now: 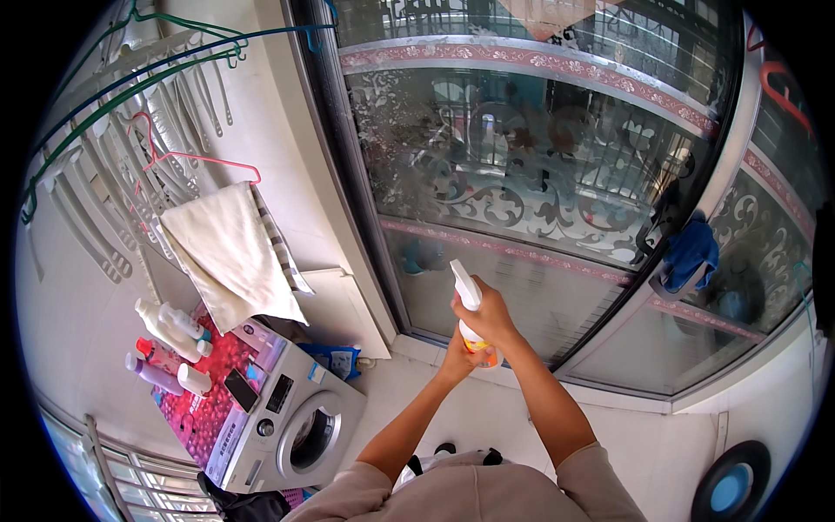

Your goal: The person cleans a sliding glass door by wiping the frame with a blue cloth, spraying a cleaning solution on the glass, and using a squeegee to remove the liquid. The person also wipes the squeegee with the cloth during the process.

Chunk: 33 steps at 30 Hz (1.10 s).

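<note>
Both my hands are around one white spray bottle (pixel 467 331) with an orange and yellow label, held up in front of my chest. My right hand (pixel 489 313) wraps the neck just under the white trigger head (pixel 464 284). Lower down, my left hand (pixel 460 357) grips the body near its base. Beyond the nozzle stands a sliding glass door (pixel 522 163) with frosted scrollwork and pink floral bands. Whitish spots and streaks cover much of the upper left pane. A dark blue cloth (pixel 693 254) is bunched by the door's right frame.
At left, a front-loading washing machine (pixel 313 434) carries several bottles (pixel 166 329) and a phone (pixel 241 390). A cream towel (pixel 238 254) hangs from a pink hanger (pixel 202 158). Green and blue hangers (pixel 163 62) hang overhead. A black round object with a blue centre (pixel 730 486) stands lower right.
</note>
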Motion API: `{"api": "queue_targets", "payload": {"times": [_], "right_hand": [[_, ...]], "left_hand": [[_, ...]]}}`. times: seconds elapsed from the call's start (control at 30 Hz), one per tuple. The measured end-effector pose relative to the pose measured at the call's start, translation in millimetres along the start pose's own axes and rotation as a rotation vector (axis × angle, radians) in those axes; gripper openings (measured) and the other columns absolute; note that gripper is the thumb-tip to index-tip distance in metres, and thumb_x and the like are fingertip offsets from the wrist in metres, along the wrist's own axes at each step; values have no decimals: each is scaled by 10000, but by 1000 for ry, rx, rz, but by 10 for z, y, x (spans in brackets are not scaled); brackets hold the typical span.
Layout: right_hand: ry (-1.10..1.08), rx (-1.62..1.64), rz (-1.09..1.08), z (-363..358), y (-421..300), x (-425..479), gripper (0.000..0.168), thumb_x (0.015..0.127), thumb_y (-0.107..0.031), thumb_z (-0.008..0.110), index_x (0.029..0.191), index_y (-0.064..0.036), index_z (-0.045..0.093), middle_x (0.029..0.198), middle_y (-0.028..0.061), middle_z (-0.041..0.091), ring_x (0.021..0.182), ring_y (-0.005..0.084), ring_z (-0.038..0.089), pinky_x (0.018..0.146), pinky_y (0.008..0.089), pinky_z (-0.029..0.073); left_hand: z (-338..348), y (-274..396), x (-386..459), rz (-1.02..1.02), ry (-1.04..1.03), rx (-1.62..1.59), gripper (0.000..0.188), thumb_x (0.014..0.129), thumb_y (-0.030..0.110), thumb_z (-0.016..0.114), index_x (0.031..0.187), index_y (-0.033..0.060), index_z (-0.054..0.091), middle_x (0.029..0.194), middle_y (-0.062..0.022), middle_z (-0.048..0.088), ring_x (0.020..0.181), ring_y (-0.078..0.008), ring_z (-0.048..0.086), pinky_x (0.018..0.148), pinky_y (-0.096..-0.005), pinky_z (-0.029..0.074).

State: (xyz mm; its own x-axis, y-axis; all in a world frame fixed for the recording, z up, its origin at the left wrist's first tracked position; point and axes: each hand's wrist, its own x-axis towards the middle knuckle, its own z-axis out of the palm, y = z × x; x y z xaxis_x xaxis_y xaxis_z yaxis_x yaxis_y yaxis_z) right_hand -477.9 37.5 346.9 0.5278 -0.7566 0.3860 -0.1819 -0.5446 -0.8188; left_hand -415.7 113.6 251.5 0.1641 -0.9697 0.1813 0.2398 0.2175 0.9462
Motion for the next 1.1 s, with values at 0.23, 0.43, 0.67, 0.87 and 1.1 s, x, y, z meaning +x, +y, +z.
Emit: {"api": "queue_targets", "payload": {"times": [0.23, 0.43, 0.67, 0.87, 1.1], "right_hand": [[106, 44, 92, -87, 228, -314, 278, 716, -227, 626, 921, -54, 552, 743, 131, 615, 698, 336, 600, 640, 386, 471], [98, -4, 189, -323, 258, -489, 291, 722, -218, 618, 950, -51, 551, 805, 134, 625, 741, 331, 603, 660, 385, 471], [-41, -134, 124, -174, 200, -228, 325, 718, -247, 611, 984, -74, 544, 799, 157, 623, 756, 366, 595, 659, 435, 464], [152, -35, 169, -216, 230, -289, 269, 717, -225, 617, 928, -74, 545, 792, 136, 623, 747, 345, 599, 662, 408, 465], [434, 120, 331, -744, 496, -725, 241, 725, -135, 624, 941, -59, 547, 739, 98, 615, 673, 200, 599, 628, 306, 459]], "left_hand": [[92, -297, -136, -43, -64, 94, 678, 735, 206, 732, 1245, 48, 314, 1068, -54, 525, 967, -143, 522, 818, -298, 450], [268, -468, -168, -157, -143, 17, 686, 738, 199, 727, 1254, 41, 305, 1077, -58, 525, 985, -142, 520, 825, -295, 447], [267, -482, -109, -39, -15, -24, 607, 768, 150, 698, 1237, 36, 331, 1103, -60, 521, 993, -136, 523, 841, -285, 442], [173, -402, -36, -52, -99, 95, 626, 758, 160, 710, 1246, 28, 340, 1126, -62, 520, 1020, -141, 513, 876, -286, 417], [650, -387, 100, -236, -376, 142, 687, 717, 162, 745, 1246, 15, 332, 1123, -98, 526, 1030, -182, 512, 901, -304, 401]]}}
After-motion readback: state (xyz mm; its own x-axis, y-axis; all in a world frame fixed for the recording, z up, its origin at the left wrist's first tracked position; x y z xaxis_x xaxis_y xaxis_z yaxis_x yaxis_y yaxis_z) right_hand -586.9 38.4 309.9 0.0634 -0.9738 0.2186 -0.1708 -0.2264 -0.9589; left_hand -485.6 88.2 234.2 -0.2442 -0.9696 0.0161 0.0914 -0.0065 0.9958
